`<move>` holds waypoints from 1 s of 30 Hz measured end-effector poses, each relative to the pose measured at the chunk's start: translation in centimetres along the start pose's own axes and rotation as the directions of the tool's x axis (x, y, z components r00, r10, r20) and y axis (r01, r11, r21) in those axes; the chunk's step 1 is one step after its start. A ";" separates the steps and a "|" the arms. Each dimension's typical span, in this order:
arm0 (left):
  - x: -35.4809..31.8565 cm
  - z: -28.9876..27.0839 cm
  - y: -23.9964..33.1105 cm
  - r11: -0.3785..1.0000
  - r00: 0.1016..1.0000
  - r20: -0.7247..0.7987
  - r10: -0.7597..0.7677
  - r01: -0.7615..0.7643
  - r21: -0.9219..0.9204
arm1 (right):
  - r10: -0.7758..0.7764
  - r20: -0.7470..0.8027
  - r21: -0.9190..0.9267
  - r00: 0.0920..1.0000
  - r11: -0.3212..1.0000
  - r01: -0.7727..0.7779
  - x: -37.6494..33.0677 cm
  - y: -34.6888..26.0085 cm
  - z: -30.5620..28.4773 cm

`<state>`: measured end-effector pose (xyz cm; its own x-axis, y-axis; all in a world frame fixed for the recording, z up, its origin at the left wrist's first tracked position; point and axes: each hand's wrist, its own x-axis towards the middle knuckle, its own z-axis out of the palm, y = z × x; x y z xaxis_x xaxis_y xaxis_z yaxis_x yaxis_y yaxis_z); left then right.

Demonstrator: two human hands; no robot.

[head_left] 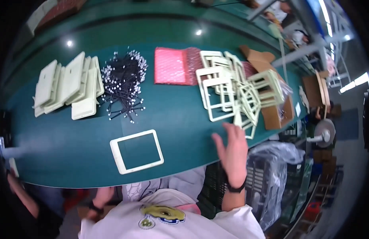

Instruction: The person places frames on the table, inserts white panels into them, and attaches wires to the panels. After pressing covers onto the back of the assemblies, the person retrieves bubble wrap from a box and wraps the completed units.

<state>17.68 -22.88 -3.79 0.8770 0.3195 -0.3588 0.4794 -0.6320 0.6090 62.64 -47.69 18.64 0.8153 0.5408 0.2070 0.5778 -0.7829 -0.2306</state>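
One green desk (180, 115) carries a large, untidy heap of plastic bezel frames (241, 91), cream to faintly greenish, rectangular and open in the middle. They overlap at many angles, the far right ones against a cardboard box (273, 116). A single bezel frame (118, 157) lies flat and apart from the heap, creamy white with rounded corners, its left border broader than the other three.

The right hand (234, 151), a dark band at its wrist, has its grip spread and empty, the thumb standing well away from the fingers. Its fingertips are at the heap's near edge; whether they touch a frame I cannot tell. The left hand (105, 194) is low beside the desk's near edge, with its fingers hidden, so I cannot tell how far its grip is open or whether it holds anything.

The heap stretches away from the right hand's fingertips. The single bezel frame lies well to the left of that hand, and beyond and slightly right of the left hand.
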 end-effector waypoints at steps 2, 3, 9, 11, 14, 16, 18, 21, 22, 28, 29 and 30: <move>2.2 -4.7 5.7 0.983 0.984 -0.037 0.173 -0.175 -0.050 | 0.135 -0.153 -0.149 0.979 0.976 -0.158 -2.2 4.0 -3.1; 1.0 -7.9 11.4 0.964 0.969 -0.068 0.237 -0.243 -0.103 | 0.203 -0.228 -0.233 0.952 0.938 -0.256 -2.6 5.8 -3.4; 2.7 -15.7 22.0 0.832 0.720 -0.422 0.551 -0.508 0.221 | 0.391 -0.294 -0.102 0.872 0.895 -0.435 -2.9 8.6 -0.3; 6.2 -16.2 22.4 0.818 0.704 -0.417 0.575 -0.480 0.316 | 0.291 -0.312 -0.115 0.904 0.933 -0.340 -1.5 7.4 1.0; 9.2 -15.9 22.5 0.804 0.738 -0.366 0.567 -0.402 0.438 | -0.099 -0.363 -0.056 0.926 0.995 0.084 3.0 5.4 2.7; 10.8 -14.8 21.5 0.809 0.797 -0.274 0.538 -0.398 0.432 | -0.072 -0.224 -0.081 0.972 0.995 0.055 5.5 4.2 2.7; 11.1 -14.5 20.6 0.813 0.831 -0.218 0.513 -0.388 0.434 | -0.072 -0.192 -0.110 0.979 0.993 0.052 6.7 3.1 3.5; 10.8 -14.6 19.7 0.855 0.838 -0.246 0.487 -0.400 0.331 | -0.073 -0.115 -0.191 0.991 0.980 0.050 7.5 2.3 5.0; 10.5 -14.9 19.6 0.859 0.845 -0.243 0.476 -0.387 0.335 | -0.092 -0.128 -0.185 0.988 0.981 0.067 7.6 2.4 5.5; 8.9 -16.3 18.3 0.915 0.894 -0.238 0.379 -0.325 0.237 | -0.188 -0.173 -0.221 0.967 0.964 0.148 8.6 4.3 7.2; 8.6 -16.8 17.6 0.918 0.895 -0.238 0.376 -0.326 0.226 | -0.193 -0.164 -0.207 0.967 0.966 0.158 8.5 3.8 6.5; 8.0 -17.1 16.8 0.923 0.901 -0.237 0.362 -0.310 0.229 | -0.162 -0.269 -0.161 0.949 0.979 0.122 8.4 3.7 5.3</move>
<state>33.37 -18.91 15.65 0.9718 0.2268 0.0648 0.1628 -0.8438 0.5114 71.82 -44.36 14.45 0.6704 0.5577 0.4894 0.6592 -0.7504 -0.0478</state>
